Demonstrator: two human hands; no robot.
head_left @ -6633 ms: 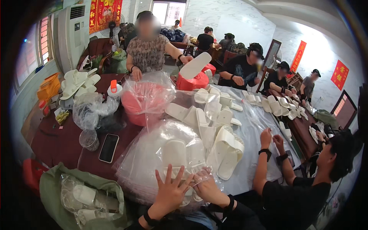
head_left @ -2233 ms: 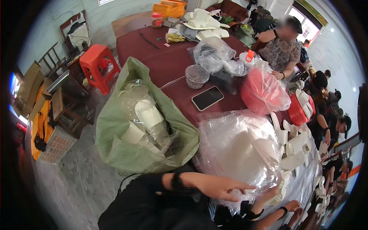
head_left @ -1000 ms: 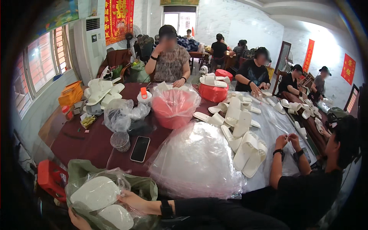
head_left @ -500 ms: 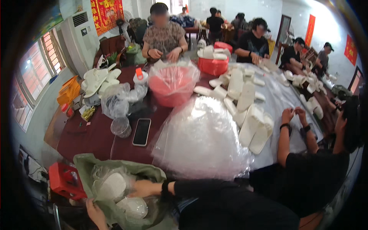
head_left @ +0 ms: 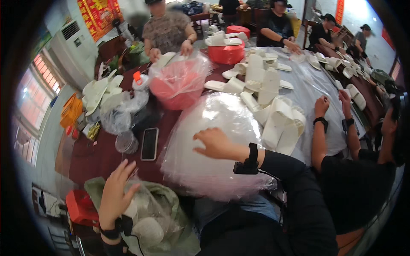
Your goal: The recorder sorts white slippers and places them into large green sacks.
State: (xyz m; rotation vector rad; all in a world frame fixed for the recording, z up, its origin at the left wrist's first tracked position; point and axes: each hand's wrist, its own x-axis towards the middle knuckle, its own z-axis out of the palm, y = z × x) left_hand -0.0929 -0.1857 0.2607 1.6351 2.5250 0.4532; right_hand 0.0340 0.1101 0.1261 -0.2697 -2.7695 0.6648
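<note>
My left hand [head_left: 115, 194] is raised over the left side of a green woven sack [head_left: 177, 209], fingers stretched apart and holding nothing. Inside the sack lie white slippers [head_left: 149, 230] in clear plastic. My right hand [head_left: 213, 143] hovers over a stack of clear plastic bags [head_left: 205, 170], its fingers loosely bent and apart with nothing in them. Whether its fingertips touch the top bag, I cannot tell. Right of the stack, white slippers [head_left: 275, 123] are heaped on the table.
A phone [head_left: 149, 144] and a clear round tub [head_left: 127, 142] rest left of the bags. Behind them stands a pink basin [head_left: 177, 85] covered with clear plastic. A red stool [head_left: 81, 208] stands left of the sack. A co-worker's arms [head_left: 320, 132] reach over the table at right.
My right hand has left the sack and moved up and right over the plastic bags. My left hand has let go of the sack's edge and risen. The view has shifted slightly.
</note>
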